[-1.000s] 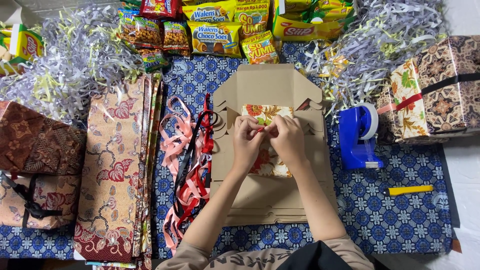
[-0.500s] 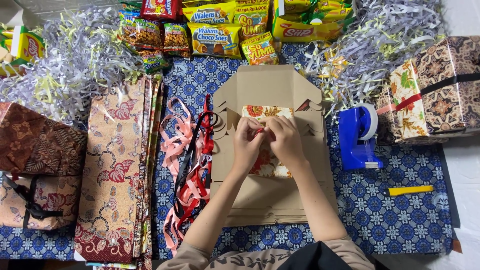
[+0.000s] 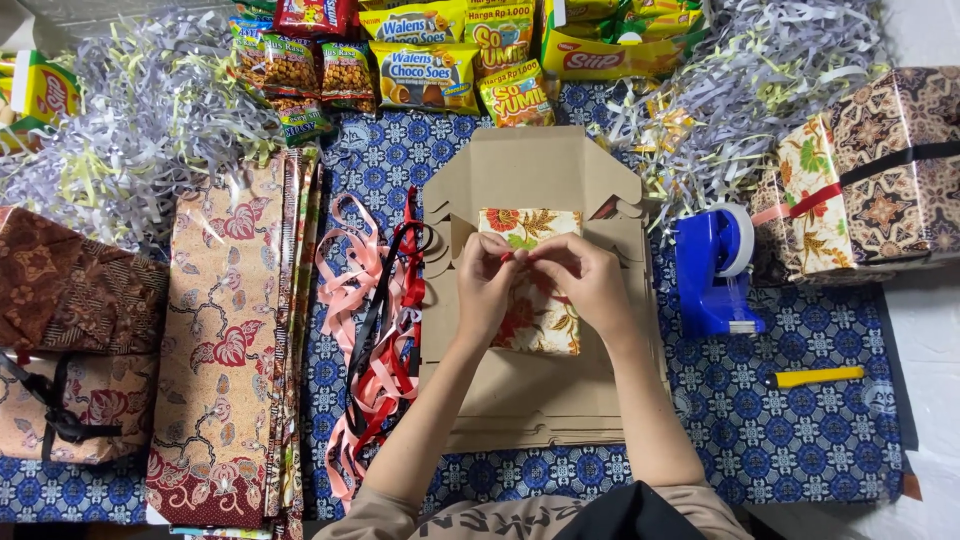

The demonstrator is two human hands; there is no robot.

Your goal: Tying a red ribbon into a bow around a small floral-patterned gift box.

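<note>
- The left hand [image 3: 487, 282] and the right hand [image 3: 583, 280] meet over a small package wrapped in floral paper [image 3: 533, 283]; both hands are closed in a pinch on a thin red ribbon [image 3: 515, 256] that crosses its top, though the ribbon is mostly hidden by the fingers.
- The floral package lies on a stack of flat cardboard box blanks [image 3: 540, 400], in the middle of the tabletop.
- Just left of the stack lies a loose heap of pink, red and black ribbons [image 3: 375, 320].
- Further left is a pile of patterned wrapping sheets [image 3: 225, 330], and at the left edge lie wrapped parcels in brown batik paper [image 3: 75, 330].
- Right of the stack stands a blue tape dispenser [image 3: 712, 268], with a yellow utility knife [image 3: 812, 376] nearer, on the blue patterned cloth [image 3: 790, 430].
- At the far right sits a wrapped gift box [image 3: 870, 175] banded with ribbon.
- Along the far edge lie snack packets [image 3: 425, 60] amid shredded paper [image 3: 130, 120].
</note>
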